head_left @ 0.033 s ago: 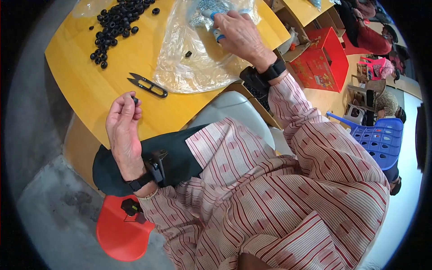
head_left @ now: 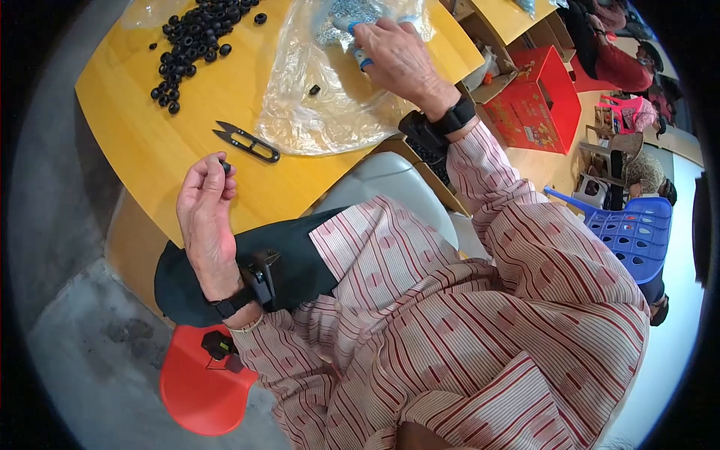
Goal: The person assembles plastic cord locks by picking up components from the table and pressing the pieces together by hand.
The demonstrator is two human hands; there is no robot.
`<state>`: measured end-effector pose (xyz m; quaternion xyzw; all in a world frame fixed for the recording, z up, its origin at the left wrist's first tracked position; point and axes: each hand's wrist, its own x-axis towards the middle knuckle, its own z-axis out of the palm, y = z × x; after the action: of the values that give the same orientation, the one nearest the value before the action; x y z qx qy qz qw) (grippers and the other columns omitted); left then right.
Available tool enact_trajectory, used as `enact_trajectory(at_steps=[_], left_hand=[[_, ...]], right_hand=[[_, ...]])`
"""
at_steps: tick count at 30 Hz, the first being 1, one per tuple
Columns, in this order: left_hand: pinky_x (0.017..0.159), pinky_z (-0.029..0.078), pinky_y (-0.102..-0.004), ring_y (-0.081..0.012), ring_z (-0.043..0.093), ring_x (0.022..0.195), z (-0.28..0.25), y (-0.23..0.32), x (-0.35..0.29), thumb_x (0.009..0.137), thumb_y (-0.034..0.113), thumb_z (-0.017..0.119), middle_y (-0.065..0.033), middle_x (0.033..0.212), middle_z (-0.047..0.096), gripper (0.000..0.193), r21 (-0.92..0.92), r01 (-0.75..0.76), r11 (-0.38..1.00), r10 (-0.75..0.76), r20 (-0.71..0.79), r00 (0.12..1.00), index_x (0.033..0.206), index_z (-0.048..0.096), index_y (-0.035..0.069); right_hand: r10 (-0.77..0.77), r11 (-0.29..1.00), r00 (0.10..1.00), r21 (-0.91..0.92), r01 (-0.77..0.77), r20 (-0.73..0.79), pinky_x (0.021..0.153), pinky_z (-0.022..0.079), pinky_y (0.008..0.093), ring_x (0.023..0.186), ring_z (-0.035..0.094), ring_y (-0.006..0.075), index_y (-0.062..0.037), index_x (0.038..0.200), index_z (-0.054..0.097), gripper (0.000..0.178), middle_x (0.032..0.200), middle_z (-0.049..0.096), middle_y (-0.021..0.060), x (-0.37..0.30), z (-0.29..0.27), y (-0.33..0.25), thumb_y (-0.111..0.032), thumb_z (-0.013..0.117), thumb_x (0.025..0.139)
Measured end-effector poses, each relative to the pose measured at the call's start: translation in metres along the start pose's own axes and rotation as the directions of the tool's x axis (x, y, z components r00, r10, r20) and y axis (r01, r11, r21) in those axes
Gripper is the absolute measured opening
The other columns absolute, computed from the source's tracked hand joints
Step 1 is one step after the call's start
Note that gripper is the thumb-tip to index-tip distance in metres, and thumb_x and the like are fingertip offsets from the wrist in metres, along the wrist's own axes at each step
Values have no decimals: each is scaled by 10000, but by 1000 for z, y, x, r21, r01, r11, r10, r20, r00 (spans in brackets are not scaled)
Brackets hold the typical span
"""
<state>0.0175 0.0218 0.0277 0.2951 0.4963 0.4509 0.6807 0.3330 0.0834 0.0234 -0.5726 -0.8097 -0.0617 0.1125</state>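
Note:
My left hand (head_left: pixel 206 214) is closed at the near edge of the yellow table, pinching a small round black plastic part (head_left: pixel 225 166) between thumb and fingers. At the far side my right hand (head_left: pixel 401 60) reaches over a heap of small shiny silver metal pieces (head_left: pixel 352 15) on a clear plastic bag (head_left: pixel 304 116). Its thumb and forefinger, wrapped in blue and white tape, are apart, and nothing shows between them. Black thread snips (head_left: pixel 246 142) lie just beyond my left hand. One loose black part (head_left: pixel 314 90) rests on the plastic.
A pile of black ring-like parts (head_left: pixel 191 49) covers the table's far left. A grey stool (head_left: pixel 386 187) stands at the table's near edge. To the right are a red box (head_left: pixel 536 101), a blue plastic chair (head_left: pixel 630 232) and other seated people. A red stool (head_left: pixel 199 382) stands lower left.
My right hand has shifted very slightly over the silver pieces. My left hand stays where it was, with the black part in it.

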Motion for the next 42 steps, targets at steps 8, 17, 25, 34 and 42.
enact_trajectory(at_steps=[8,17,25,34,42], left_hand=[[755,391,-224,-96,484,829,0,2,-3,896,194,601,-37,961,557,256,0,-3,1000,3,-16,1000,1039,573,-16],[742,390,-217,-94,481,810,2,1,0,896,200,601,-31,930,559,264,7,-11,1000,11,-18,1000,1041,574,-19],[731,392,-219,-92,476,798,-1,1,0,899,192,596,-33,902,554,262,0,-13,1000,13,-14,1000,1046,573,-24],[729,397,-217,-95,482,772,3,7,-5,914,181,572,-62,887,564,267,-43,-18,999,17,-37,999,1066,546,-37],[706,403,-207,-88,509,749,1,4,-1,926,200,552,-53,858,581,268,-212,-79,974,92,50,995,1086,547,-15]], right_hand=[[-53,972,990,219,82,-134,713,437,387,837,575,269,-86,933,558,288,825,577,88,12,-39,-7,-28,627,659],[-63,958,986,269,103,-154,663,481,363,736,597,282,-39,958,579,202,826,598,123,-5,-4,10,-63,621,762],[21,930,993,366,23,-116,666,494,357,774,596,270,-39,970,571,240,862,598,108,-12,-9,10,-19,595,732],[-151,978,984,128,162,-93,781,420,386,906,534,266,-103,967,556,318,871,583,66,4,-3,-4,-7,585,666],[-163,984,987,76,163,-13,773,415,402,912,536,292,-87,911,540,289,868,566,88,3,8,1,-47,605,632]])
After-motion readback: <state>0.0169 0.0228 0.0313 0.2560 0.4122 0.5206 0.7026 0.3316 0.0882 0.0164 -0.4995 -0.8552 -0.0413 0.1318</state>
